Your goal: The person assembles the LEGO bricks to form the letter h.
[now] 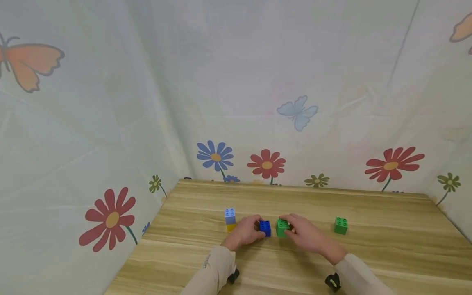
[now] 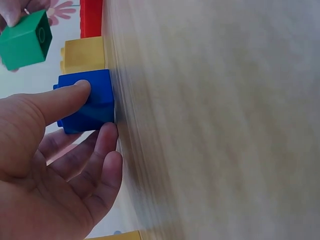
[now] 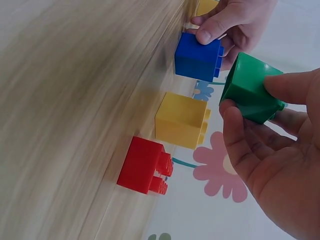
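Note:
My left hand (image 1: 246, 231) pinches a dark blue toy building brick (image 2: 87, 100) between thumb and fingers, and the brick stands on the table. To its right, my right hand (image 1: 304, 233) grips a green brick (image 3: 251, 87) by its sides, holding it raised and tilted over the tabletop. Beneath and beyond the green brick stand a yellow brick (image 3: 181, 120) and a red brick (image 3: 141, 165), both mostly hidden in the head view. The yellow one sits close beside the blue brick in the left wrist view.
Left of my left hand, a light blue brick (image 1: 230, 216) stands with a yellow brick (image 1: 231, 227) below it. Another green brick (image 1: 341, 225) rests on the wooden table (image 1: 387, 246) at the right. A flowered cloth (image 1: 236, 82) hangs behind the table.

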Demonstrator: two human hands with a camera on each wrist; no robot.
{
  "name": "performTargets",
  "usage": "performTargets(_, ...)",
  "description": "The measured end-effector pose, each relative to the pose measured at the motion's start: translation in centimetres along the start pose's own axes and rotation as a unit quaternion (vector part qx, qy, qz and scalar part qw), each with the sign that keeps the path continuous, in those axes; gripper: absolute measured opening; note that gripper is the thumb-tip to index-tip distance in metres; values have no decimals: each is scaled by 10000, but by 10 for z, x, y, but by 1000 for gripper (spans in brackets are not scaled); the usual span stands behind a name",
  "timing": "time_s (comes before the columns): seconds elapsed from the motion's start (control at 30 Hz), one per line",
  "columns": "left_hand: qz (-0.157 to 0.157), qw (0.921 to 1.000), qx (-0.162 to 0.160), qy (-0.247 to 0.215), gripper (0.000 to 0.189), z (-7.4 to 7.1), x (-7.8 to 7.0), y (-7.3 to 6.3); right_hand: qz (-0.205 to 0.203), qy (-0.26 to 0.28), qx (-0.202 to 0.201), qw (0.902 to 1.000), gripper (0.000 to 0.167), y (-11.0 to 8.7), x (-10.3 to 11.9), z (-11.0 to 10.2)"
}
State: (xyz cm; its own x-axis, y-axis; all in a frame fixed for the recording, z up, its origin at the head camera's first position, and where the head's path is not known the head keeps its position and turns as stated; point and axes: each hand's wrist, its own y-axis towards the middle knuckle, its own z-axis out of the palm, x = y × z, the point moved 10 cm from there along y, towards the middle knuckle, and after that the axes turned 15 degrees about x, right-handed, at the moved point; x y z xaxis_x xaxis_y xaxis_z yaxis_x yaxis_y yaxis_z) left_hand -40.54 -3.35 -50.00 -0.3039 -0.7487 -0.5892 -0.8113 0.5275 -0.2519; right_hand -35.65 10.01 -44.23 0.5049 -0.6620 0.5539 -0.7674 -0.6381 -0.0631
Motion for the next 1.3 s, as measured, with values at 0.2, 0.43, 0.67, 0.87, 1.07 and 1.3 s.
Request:
performTargets(0.2,48,10000,19,-48,29,0,0,0,63,162,-132,9998,42,7,1,-2)
performTargets(0.43,159,9999,-51,-39,24,-3,-2,-1,102,318,-209,9992,41,16,2,-5)
performTargets(0.67,320,9994,-101,-25,22,-5,-4,-3,122,538,-134,9984,38,25,0,-1)
performTargets(0.87,367,9993,-86,-35,23,-3,-4,-2,19,536,-187,9984,36,30,2,2)
performTargets(1.07,305,9995,-56,-50,23,-3,-3,-3,-50,452,-120,9989,36,34,4,6)
performTargets(1.3,214,9995,25,-218,26,-2,-1,-3,-3,483,-65,9988,37,38,3,8)
